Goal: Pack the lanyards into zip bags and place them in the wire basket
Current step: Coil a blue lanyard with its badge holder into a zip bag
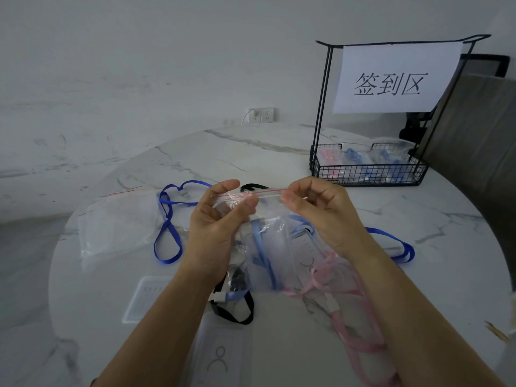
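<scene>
Here both hands (220, 219) (321, 208) pinch the zip bag (268, 241) seal, raised.

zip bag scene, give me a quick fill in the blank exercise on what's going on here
1. Both hands, left hand and right hand, pinch the top strip of the ____ bag.
2. Inside that bag lies a light ____ lanyard.
3. The wire basket stands on the table under a paper ____.

Missing words: zip; blue; sign
</scene>
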Motion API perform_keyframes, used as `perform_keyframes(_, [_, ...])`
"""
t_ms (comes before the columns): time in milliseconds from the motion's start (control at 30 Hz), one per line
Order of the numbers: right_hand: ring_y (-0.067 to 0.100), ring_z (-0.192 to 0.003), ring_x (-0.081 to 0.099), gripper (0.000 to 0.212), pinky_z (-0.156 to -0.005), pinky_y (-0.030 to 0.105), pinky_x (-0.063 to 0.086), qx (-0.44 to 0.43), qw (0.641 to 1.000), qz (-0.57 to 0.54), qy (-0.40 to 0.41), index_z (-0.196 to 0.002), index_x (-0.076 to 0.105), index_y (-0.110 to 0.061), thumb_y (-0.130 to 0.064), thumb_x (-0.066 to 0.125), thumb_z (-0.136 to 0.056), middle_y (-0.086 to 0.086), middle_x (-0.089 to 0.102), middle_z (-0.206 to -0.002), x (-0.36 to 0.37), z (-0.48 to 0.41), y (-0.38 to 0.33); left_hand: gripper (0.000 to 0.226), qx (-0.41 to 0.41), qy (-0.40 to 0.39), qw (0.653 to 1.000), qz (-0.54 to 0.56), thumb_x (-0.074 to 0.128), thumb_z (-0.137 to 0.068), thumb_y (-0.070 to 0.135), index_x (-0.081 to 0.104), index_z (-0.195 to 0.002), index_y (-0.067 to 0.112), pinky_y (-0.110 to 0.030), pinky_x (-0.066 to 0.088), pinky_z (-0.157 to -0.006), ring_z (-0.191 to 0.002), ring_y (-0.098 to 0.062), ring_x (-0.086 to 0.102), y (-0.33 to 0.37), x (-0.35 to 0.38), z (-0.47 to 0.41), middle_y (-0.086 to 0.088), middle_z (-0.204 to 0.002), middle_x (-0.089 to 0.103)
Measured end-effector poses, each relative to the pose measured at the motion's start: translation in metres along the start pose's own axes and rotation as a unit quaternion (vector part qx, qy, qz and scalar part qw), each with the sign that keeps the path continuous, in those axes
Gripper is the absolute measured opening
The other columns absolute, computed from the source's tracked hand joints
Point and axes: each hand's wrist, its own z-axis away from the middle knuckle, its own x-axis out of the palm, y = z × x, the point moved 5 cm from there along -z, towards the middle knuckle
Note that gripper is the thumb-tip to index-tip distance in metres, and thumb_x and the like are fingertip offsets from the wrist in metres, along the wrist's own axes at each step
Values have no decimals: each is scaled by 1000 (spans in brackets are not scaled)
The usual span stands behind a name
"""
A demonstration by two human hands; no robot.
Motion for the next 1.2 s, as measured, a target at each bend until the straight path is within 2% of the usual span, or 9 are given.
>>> perform_keyframes(200, [34,-72,54,6,-69,42,47,-3,999,46,14,-88,76,-27,-21,77,-86,-7,73,-84,3,2,3,37,11,-7,1000,-21,75,-74,16,63,-108,17,-34,56,-79,-81,-20,65,-3,-3,-1,-10,-88,69])
perform_keyframes(367, [26,-80,59,7,-78,52,52,12,999,17,35,-85,76,-36,-39,76,-79,-9,74,-88,2,0,0,30,14,11,1000,17,70,-76,8,61,-104,12,-26,55,-72,-80,-20,70,-1,-7,-5,-4,-82,70])
perform_keyframes(567, [50,-85,59,10,-78,57,51,7,998,53,31,-85,77,-31,-40,75,-82,17,72,-86,6,3,-2,24,22,-3,1000,-22,70,-77,13,64,-99,10,-28,56,-74,-83,-21,69,-1,-1,0,-8,-88,71])
perform_keyframes(700, [56,-85,58,9,-76,60,52,17,998,60,21,-79,77,-39,-47,74,-76,0,76,-83,8,2,-2,14,9,17,999,-29,63,-87,25,75,-86,17,-26,54,-73,-88,-21,69,-2,-3,-1,-9,-89,73])
perform_keyframes(767, [51,-88,62,9,-77,55,54,25,998,38,34,-79,77,-37,-43,77,-73,-7,77,-83,5,3,-5,19,3,30,999,-19,62,-86,27,78,-80,20,-23,53,-69,-86,-19,70,-2,-4,-1,-10,-88,74])
perform_keyframes(900, [13,-77,70,18,-75,23,57,59,994,-27,82,-78,77,-21,-31,83,-65,-3,77,-80,-10,0,5,20,7,27,1000,-8,61,-86,25,79,-79,18,-24,55,-72,-85,-18,71,-1,-5,-1,-9,-89,76])
perform_keyframes(1033, [16,-77,67,14,-75,21,54,71,992,-64,78,-72,73,-13,-24,81,-69,10,73,-79,-14,-2,14,21,6,12,1000,8,59,-87,24,78,-81,18,-26,56,-76,-88,-19,72,-2,-2,-1,-8,-90,76])
perform_keyframes(1133, [4,-72,68,20,-71,14,52,90,993,-75,23,-80,73,-16,-32,78,-68,-4,75,-78,-5,2,12,20,-10,23,999,48,59,-87,24,75,-87,13,-26,58,-74,-85,-17,72,-4,-6,-2,-6,-87,76])
perform_keyframes(1200, [4,-86,70,38,-76,14,52,132,989,10,-63,-96,74,-32,-50,79,-62,-11,76,-93,3,6,18,19,-22,41,996,75,60,-87,24,72,-93,10,-28,57,-78,-85,-16,72,-5,-11,-4,-5,-87,75])
